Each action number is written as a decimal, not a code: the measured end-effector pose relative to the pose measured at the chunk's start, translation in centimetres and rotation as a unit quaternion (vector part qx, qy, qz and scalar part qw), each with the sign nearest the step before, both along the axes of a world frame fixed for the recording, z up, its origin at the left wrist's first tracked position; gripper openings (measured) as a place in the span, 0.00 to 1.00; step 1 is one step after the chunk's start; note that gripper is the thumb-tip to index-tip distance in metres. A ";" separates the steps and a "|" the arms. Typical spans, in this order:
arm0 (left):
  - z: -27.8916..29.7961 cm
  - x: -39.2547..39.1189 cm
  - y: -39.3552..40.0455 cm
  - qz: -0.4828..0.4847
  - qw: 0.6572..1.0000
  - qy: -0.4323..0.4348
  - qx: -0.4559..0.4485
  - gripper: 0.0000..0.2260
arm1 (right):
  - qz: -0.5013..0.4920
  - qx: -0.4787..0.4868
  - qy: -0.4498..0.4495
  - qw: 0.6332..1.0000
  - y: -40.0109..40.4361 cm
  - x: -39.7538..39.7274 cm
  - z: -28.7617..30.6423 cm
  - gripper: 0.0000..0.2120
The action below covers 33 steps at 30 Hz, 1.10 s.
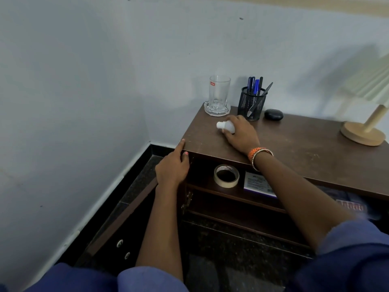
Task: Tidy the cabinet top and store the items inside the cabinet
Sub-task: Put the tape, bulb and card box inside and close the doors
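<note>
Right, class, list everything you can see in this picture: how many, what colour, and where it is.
Brown wooden cabinet: one, against the wall, door open at left.
Clear drinking glass: one, on a clear glass coaster, back left corner of the top.
Black mesh pen holder: one, holding blue and black pens, right of the glass.
Small black oval case: one, right of the holder.
Small white plastic bottle: one, lying in the right hand.
Beige table lamp: one, right end of the top.
Beige tape roll: one, upper shelf inside.
White and purple box: one, right of the tape.
Left hand: on the cabinet's left corner.
Right hand: grips the bottle; orange bangles on the wrist.
</note>
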<state>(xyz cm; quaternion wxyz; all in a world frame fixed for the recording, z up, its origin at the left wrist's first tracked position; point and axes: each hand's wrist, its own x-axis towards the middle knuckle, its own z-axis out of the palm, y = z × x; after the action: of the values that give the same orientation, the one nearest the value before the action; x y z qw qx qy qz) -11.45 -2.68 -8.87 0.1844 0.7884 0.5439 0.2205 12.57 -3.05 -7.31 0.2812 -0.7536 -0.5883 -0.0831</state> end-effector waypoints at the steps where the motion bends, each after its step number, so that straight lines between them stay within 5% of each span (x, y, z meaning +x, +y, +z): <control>1: -0.1 -0.1 0.1 -0.003 1.000 0.000 0.000 0.22 | 0.000 0.000 -0.003 1.000 -0.1 0.0 0.1 0.19; 5: -0.4 -0.7 -0.4 -0.010 1.000 0.020 0.012 0.29 | 0.020 0.068 0.090 0.993 -1.1 -1.8 0.7 0.18; 10: 0.1 -1.1 -0.8 -0.002 0.998 0.055 0.016 0.32 | 0.086 0.256 0.327 0.905 -8.1 -9.8 0.4 0.14; 15: 1.0 -2.0 -1.2 0.002 0.997 0.072 -0.010 0.34 | 0.061 0.215 0.455 0.862 -13.9 -15.0 -5.0 0.04; 23: 0.7 -2.5 -1.7 0.001 0.997 0.071 0.008 0.33 | -0.011 0.019 0.267 0.963 -8.6 -12.3 -11.6 0.14; 26: 0.3 -2.5 -1.7 0.007 0.998 0.064 0.013 0.34 | -0.009 -0.051 0.125 0.991 -4.4 -10.3 -12.5 0.17; 29: 0.1 -2.4 -1.8 0.014 0.998 0.058 0.023 0.34 | 0.030 -0.142 0.009 0.989 -0.9 -8.1 -13.2 0.13; 33: -0.2 -2.2 -1.8 0.018 0.997 0.064 0.035 0.35 | 0.046 -0.217 0.025 0.975 2.1 -6.1 -13.1 0.12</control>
<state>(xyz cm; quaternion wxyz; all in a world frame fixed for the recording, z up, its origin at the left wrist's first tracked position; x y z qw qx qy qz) -13.67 -4.49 -9.02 0.1171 0.7968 0.5609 0.1918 6.46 -0.95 -20.45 0.1291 -0.7707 -0.6190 0.0786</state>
